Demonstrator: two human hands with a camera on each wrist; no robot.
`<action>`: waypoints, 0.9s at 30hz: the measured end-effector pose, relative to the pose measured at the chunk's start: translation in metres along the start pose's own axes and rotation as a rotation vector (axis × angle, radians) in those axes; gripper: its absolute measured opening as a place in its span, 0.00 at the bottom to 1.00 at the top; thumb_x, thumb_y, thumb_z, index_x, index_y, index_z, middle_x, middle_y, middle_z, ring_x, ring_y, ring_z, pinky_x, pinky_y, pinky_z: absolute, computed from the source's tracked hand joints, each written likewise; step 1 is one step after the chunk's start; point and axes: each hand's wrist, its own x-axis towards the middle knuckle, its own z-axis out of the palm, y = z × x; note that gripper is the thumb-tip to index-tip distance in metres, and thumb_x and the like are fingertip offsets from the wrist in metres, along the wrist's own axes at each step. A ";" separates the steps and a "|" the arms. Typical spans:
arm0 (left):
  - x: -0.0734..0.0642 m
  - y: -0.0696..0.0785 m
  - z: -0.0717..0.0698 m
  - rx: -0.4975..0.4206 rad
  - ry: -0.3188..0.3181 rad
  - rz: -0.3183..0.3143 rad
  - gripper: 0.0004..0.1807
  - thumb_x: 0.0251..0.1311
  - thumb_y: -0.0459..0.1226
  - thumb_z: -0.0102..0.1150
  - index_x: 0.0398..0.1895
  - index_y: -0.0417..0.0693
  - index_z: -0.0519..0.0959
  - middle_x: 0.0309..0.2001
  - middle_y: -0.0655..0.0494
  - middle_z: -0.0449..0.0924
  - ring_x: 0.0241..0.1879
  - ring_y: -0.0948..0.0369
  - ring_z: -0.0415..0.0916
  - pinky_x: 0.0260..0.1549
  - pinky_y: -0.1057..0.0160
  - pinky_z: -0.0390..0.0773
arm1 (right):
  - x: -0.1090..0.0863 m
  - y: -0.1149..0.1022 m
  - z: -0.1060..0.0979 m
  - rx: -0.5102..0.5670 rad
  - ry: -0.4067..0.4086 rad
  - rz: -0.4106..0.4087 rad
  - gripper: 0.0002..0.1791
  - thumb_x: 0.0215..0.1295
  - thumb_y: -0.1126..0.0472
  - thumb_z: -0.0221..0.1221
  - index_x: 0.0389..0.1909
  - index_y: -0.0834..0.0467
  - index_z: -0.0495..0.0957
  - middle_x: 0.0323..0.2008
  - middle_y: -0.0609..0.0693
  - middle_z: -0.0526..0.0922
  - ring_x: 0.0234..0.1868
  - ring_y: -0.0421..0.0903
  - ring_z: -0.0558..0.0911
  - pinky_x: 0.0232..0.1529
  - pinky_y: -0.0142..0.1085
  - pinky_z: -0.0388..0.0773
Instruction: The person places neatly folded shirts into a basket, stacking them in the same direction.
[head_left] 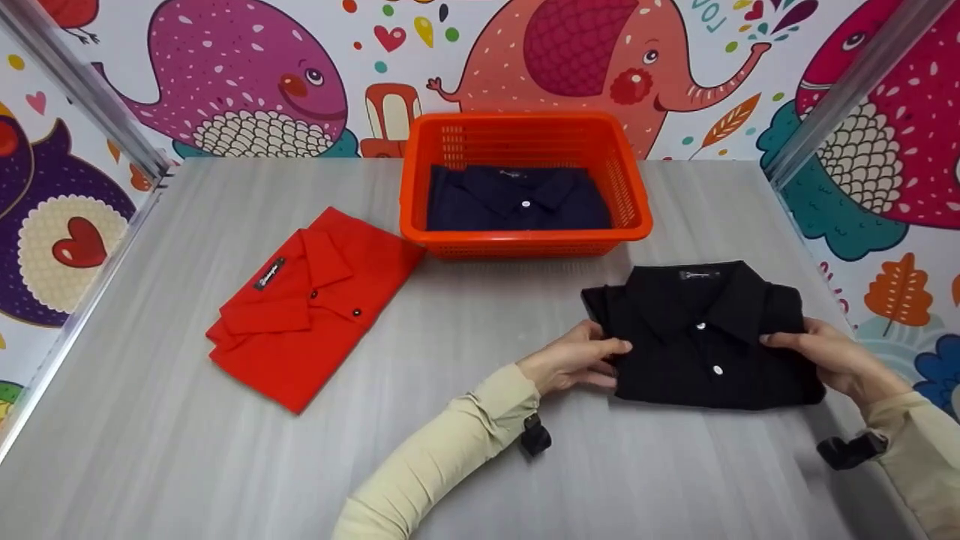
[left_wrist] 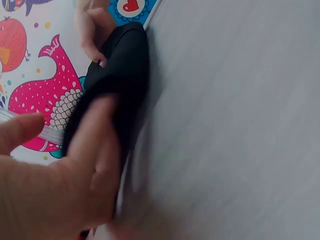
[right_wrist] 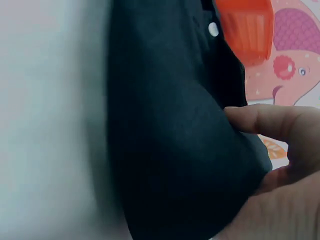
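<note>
A folded black shirt (head_left: 675,367) with a collar and white buttons is at the right side of the table. My right hand (head_left: 840,360) grips its right edge, thumb on top and the other fingers hidden beneath. At the opposite edge is my left hand (head_left: 574,356). In the left wrist view, that hand's fingers (left_wrist: 95,135) reach straight in against the dark cloth, while its thumb (left_wrist: 25,130) stands apart from them. The right wrist view shows the black shirt (right_wrist: 170,125) bulging beside the right thumb (right_wrist: 255,120).
An orange plastic basket (head_left: 525,244) stands at the back middle, with a folded navy shirt (head_left: 517,206) inside. A folded red shirt (head_left: 315,315) lies askew on the left of the grey table (head_left: 225,465). Cartoon-printed panels (head_left: 247,67) with metal posts border the table.
</note>
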 end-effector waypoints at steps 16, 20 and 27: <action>-0.014 0.003 -0.025 0.138 0.155 0.074 0.53 0.52 0.25 0.60 0.76 0.46 0.38 0.73 0.42 0.43 0.24 0.58 0.74 0.17 0.67 0.76 | 0.000 -0.010 0.035 0.300 -0.134 -0.060 0.39 0.70 0.63 0.53 0.69 0.69 0.38 0.47 0.43 0.77 0.48 0.40 0.78 0.50 0.35 0.76; -0.020 0.005 -0.039 0.167 0.177 0.087 0.49 0.50 0.22 0.57 0.73 0.52 0.45 0.73 0.46 0.42 0.37 0.52 0.72 0.22 0.60 0.75 | -0.001 -0.013 0.047 0.356 -0.146 -0.084 0.28 0.69 0.66 0.53 0.64 0.66 0.51 0.47 0.44 0.78 0.47 0.40 0.78 0.49 0.35 0.76; -0.032 0.008 -0.059 0.187 0.175 0.127 0.47 0.49 0.20 0.56 0.70 0.56 0.48 0.73 0.40 0.39 0.33 0.53 0.71 0.17 0.63 0.72 | -0.002 -0.022 0.067 0.350 -0.088 -0.121 0.30 0.66 0.68 0.56 0.62 0.67 0.51 0.45 0.45 0.79 0.45 0.41 0.79 0.46 0.35 0.77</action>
